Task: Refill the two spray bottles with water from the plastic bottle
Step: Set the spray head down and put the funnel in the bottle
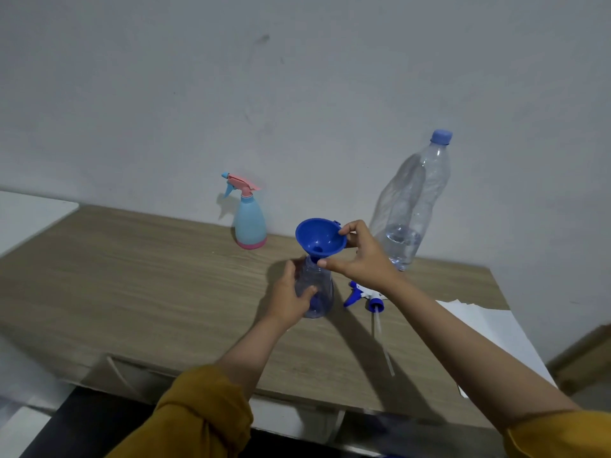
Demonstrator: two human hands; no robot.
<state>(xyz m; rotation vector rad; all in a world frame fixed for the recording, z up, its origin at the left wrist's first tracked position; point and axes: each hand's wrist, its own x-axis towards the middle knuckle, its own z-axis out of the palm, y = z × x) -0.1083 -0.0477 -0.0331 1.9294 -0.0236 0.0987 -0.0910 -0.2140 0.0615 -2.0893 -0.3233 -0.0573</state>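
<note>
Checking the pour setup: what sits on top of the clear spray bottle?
A blue funnel sits in the neck of the clear spray bottle, pinched by the right hand. The left hand grips the bottle. The neck opening itself is hidden.

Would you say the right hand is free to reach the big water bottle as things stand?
Probably not yet: the right hand is pinching the blue funnel at the clear spray bottle. The water bottle stands just behind it with nothing between, so once the funnel is released the path looks open.

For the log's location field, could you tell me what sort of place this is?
Probably a plain room at home, though that is uncertain: a wood-grain table stands against a bare, scuffed wall, with loose paper sheets on it.
</note>
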